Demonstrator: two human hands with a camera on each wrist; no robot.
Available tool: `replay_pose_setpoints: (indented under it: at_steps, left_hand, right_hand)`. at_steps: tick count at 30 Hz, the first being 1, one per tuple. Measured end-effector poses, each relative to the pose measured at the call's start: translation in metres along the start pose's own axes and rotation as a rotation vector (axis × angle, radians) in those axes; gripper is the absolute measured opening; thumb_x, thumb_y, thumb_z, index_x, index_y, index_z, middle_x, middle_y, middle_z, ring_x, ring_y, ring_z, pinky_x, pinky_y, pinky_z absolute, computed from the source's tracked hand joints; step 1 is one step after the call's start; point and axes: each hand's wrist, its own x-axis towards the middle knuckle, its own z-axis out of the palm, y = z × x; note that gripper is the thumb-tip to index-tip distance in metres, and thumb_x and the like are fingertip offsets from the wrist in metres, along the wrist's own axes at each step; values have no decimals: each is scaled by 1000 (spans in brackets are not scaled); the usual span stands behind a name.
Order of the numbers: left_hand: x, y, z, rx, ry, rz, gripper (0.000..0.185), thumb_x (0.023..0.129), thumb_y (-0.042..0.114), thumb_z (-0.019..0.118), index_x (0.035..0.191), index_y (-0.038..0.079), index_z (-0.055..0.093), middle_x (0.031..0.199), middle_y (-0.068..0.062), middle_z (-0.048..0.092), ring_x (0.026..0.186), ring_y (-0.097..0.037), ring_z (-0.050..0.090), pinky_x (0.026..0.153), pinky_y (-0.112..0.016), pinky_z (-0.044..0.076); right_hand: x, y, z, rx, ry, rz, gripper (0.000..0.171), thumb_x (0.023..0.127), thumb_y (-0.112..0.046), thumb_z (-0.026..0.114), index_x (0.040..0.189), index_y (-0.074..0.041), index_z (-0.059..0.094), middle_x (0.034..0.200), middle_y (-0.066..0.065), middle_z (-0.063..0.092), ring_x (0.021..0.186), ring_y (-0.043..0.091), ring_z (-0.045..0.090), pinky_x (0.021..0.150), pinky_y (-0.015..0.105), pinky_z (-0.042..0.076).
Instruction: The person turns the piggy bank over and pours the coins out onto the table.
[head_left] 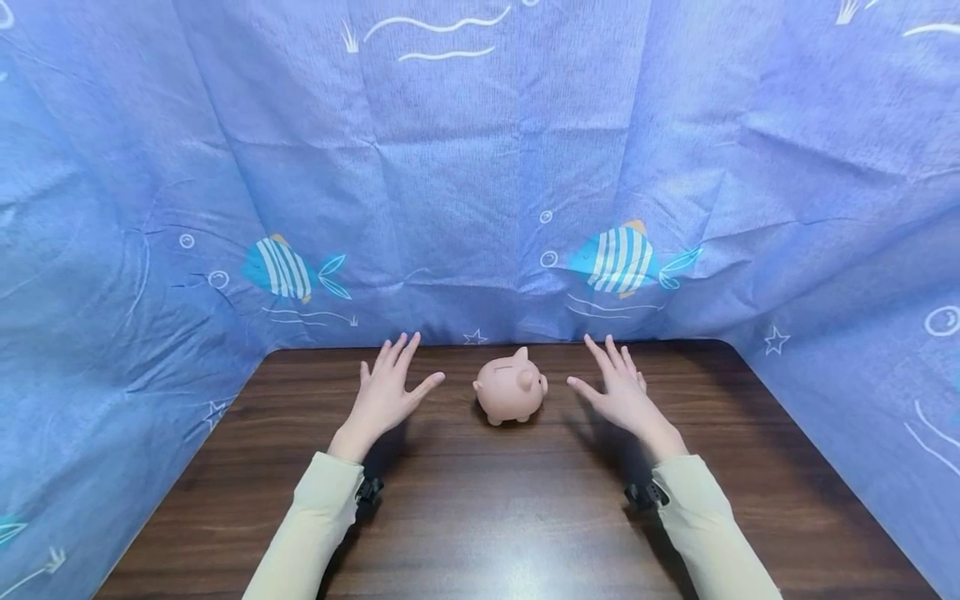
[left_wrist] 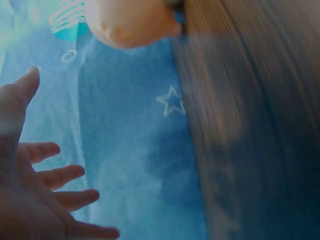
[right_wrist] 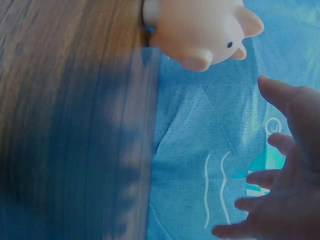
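Observation:
A pink piggy bank (head_left: 510,390) stands upright on the brown wooden table (head_left: 495,492), its snout toward the right and a coin slot on its back. My left hand (head_left: 386,396) hovers to its left with fingers spread, apart from it. On the other side my right hand (head_left: 622,396) is held likewise, fingers spread, near the snout but not touching. In the left wrist view the rounded rear of the piggy bank (left_wrist: 130,22) shows at the top. The right wrist view catches its face (right_wrist: 200,35), with an eye, ears and snout.
A blue curtain (head_left: 450,183) printed with striped fish and stars hangs behind the table and along both sides. Each wrist carries a small black device, one by the left sleeve (head_left: 318,500) and one by the right sleeve (head_left: 697,500).

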Motion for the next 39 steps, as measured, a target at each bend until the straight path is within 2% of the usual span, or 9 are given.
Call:
replay_pose_setpoints:
  at_steps: [4, 7, 13, 19, 24, 31, 36, 39]
  left_hand:
    - [2, 3, 4, -211, -55, -12, 91, 91, 66, 61, 161, 18, 27, 162, -14, 30, 148, -37, 26, 116, -66, 22]
    - [3, 6, 8, -329, -96, -31, 92, 89, 63, 66, 160, 18, 29, 161, -14, 32, 147, -36, 30, 115, -59, 30]
    - [5, 13, 24, -491, -153, -71, 91, 88, 55, 73, 159, 18, 32, 158, -14, 38, 145, -36, 35, 113, -59, 33]
    - [9, 21, 38, -548, -209, -79, 87, 87, 47, 77, 157, 16, 35, 156, -15, 41, 143, -38, 36, 113, -58, 34]
    - [14, 29, 44, -581, -238, -54, 88, 87, 43, 79, 157, 13, 35, 155, -17, 41, 142, -41, 37, 112, -57, 35]
    - [16, 32, 55, -647, -311, -42, 93, 85, 41, 81, 158, 11, 32, 158, -17, 36, 141, -34, 41, 112, -54, 37]
    - [14, 37, 61, -744, -386, -27, 95, 87, 30, 82, 158, 3, 26, 157, -19, 37, 141, -32, 42, 113, -49, 38]
    - [13, 38, 64, -764, -406, -20, 94, 88, 26, 81, 158, 0, 25, 154, -18, 41, 139, -32, 44, 112, -49, 39]
  right_hand:
    - [-1, -3, -2, 58, -34, -79, 84, 96, -43, 68, 161, -14, 23, 163, 29, 13, 148, 53, 7, 111, 76, 13]
    - [-1, -6, -1, 109, -72, -127, 88, 94, -38, 72, 161, -10, 22, 162, 28, 17, 148, 51, 13, 114, 70, 18]
    - [-1, -11, 7, 176, -139, -118, 97, 90, -35, 78, 162, -11, 18, 162, 25, 23, 147, 44, 23, 115, 63, 25]
    - [5, -15, 20, 265, -189, -117, 98, 87, -22, 81, 161, -8, 19, 162, 24, 23, 144, 46, 30, 114, 60, 31]
    - [13, -18, 28, 312, -224, -118, 100, 85, -22, 83, 160, -4, 20, 161, 24, 25, 141, 46, 35, 113, 59, 33]
    - [21, -23, 41, 440, -286, -118, 101, 84, -12, 83, 159, 0, 16, 158, 31, 28, 139, 48, 38, 113, 59, 33]
    - [24, -26, 48, 407, -323, -100, 100, 83, -16, 84, 158, 1, 19, 148, 30, 42, 128, 42, 53, 106, 53, 43]
    - [24, -27, 51, 359, -318, -86, 102, 81, -21, 86, 157, 0, 21, 143, 27, 49, 125, 36, 55, 105, 51, 45]
